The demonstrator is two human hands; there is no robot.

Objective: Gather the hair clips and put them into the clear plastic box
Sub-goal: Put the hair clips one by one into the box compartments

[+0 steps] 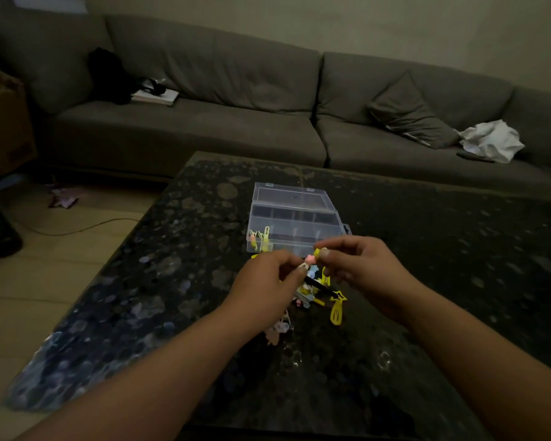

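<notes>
Midway through gathering, by the look of it: a few clips (261, 240) already stood in the left-end compartment of the clear plastic box (295, 226), lid laid open behind it. Pinched between both hands, one small clip with a pink end (309, 261), held just above the desk (140, 281) and just short of the box's near wall. Left hand (264, 281) with fingers curled onto the clip's lower end; right hand (360, 265) with fingertips pressed together on its upper end beside a yellow piece, too small to tell whether a second clip. Directly beneath the fingers, a loose pile of clips (315, 294), yellow, black and pale. Next, probably: a short carry forward over the near wall, release into a compartment, then back to the pile below.
</notes>
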